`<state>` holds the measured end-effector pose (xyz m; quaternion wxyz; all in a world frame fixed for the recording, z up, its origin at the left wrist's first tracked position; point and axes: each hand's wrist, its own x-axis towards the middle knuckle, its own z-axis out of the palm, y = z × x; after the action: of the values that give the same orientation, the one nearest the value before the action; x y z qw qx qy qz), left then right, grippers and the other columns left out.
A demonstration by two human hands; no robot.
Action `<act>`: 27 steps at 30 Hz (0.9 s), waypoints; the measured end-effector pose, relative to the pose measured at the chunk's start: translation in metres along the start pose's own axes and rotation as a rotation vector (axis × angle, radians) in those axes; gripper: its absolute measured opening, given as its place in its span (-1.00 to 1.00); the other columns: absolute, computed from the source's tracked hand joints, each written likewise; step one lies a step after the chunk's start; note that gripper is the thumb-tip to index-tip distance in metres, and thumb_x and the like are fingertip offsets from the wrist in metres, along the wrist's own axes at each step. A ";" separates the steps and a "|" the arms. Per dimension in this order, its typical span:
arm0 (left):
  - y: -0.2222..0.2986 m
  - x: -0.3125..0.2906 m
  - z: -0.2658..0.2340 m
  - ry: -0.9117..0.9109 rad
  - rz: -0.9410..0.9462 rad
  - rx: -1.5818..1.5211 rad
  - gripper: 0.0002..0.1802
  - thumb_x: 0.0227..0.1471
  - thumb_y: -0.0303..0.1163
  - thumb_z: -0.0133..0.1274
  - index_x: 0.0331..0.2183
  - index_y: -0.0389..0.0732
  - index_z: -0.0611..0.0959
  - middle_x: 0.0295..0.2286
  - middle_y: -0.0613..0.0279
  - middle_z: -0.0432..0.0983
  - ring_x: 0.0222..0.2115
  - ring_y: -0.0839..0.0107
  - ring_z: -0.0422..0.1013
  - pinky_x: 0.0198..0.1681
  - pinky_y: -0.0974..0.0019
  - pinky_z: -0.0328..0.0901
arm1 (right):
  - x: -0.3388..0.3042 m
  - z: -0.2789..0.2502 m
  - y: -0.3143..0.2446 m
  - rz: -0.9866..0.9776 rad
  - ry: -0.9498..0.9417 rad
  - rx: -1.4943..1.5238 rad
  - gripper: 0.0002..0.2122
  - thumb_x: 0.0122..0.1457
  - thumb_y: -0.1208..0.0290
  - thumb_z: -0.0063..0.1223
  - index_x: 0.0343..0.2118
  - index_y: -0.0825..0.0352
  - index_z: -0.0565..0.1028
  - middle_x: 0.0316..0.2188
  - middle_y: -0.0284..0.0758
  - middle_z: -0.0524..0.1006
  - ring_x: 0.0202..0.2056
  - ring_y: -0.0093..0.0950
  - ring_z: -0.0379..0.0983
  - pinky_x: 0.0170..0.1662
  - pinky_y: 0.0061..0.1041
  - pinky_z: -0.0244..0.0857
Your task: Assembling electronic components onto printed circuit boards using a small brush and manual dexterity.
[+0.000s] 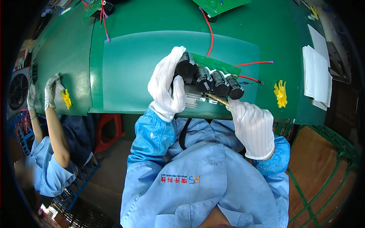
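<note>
My left hand, in a white striped glove, is closed round the left end of a green circuit board tilted up above the bench. Several black cylindrical capacitors stand in a row along it, and a silver finned heatsink shows below them. Red leads stick out from its right side. Gloved too, my right hand pinches a thin brass-coloured tool, whose exact kind I cannot make out. The tool's far end reaches in under the capacitors beside the heatsink.
The bench carries a green mat. Another circuit board with a red wire lies at the back. Yellow tape strips and white papers are at right. A co-worker's gloved hands rest at the far left.
</note>
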<state>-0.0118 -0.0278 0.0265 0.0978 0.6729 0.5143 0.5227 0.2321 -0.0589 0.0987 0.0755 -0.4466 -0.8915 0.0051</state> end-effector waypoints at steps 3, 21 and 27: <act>0.000 -0.001 0.001 0.013 0.017 -0.001 -0.40 -0.04 -0.59 -0.06 0.09 -0.47 0.58 0.01 -0.17 0.58 0.01 -0.10 0.53 0.17 0.09 0.36 | 0.000 -0.003 0.001 0.009 0.004 -0.066 -0.82 0.08 0.48 0.15 -0.22 0.28 0.56 -0.53 -0.42 0.49 -0.55 -0.50 0.46 -0.55 -0.43 0.27; 0.005 -0.004 -0.003 -0.021 0.011 0.032 -0.41 0.03 -0.51 -0.10 0.12 -0.46 0.56 0.04 -0.17 0.56 0.07 -0.09 0.49 0.22 0.07 0.32 | -0.007 -0.013 0.000 0.045 0.054 -0.007 -0.86 0.13 0.43 0.24 -0.26 0.24 0.55 -0.61 -0.43 0.42 -0.60 -0.47 0.44 -0.56 -0.39 0.25; 0.007 -0.005 -0.007 -0.037 -0.002 0.050 -0.41 0.07 -0.50 -0.12 0.14 -0.48 0.54 0.06 -0.18 0.54 0.10 -0.08 0.48 0.24 0.06 0.30 | -0.004 -0.021 -0.004 0.054 -0.049 -0.067 -0.85 0.11 0.44 0.24 -0.25 0.27 0.59 -0.57 -0.43 0.45 -0.59 -0.50 0.44 -0.56 -0.44 0.22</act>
<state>-0.0129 -0.0378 0.0305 0.0908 0.6841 0.5259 0.4972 0.2341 -0.0658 0.1191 0.0388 -0.4726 -0.8803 -0.0117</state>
